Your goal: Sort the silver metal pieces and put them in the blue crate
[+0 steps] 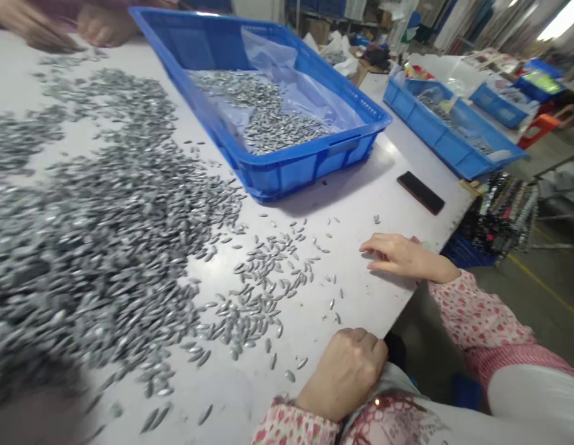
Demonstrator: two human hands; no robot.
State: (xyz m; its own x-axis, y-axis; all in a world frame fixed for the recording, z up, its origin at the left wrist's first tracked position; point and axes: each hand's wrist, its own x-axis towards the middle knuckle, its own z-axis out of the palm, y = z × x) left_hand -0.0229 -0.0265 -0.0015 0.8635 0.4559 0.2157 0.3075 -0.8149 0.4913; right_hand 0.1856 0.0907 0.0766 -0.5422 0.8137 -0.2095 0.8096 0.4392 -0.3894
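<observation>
A white table [361, 296] is carrying scattered silver-grey oval pieces [105, 247], with a blue plastic crate [287, 173] standing beside them. The left hand [342, 374] is resting fingers [367, 346] clenched, nothing showing; the right hand [400, 256] is lying loosely open, touching only table.

2 pink floral sleeves [476, 309] cover the forearms, the right one ending in a striped pink band [513, 364] before white fabric [537, 395].

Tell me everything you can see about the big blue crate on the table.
The crate is a shallow rectangular tray of bright blue plastic, with a flared rim, ribbed outer walls and a moulded handle at its near end. It stands flat on the white table, uncovered. A clear plastic liner lies bunched inside it, and a loose layer of small silvery-grey seed-shaped pieces rests on the liner, covering only part of the tray's floor.
</observation>
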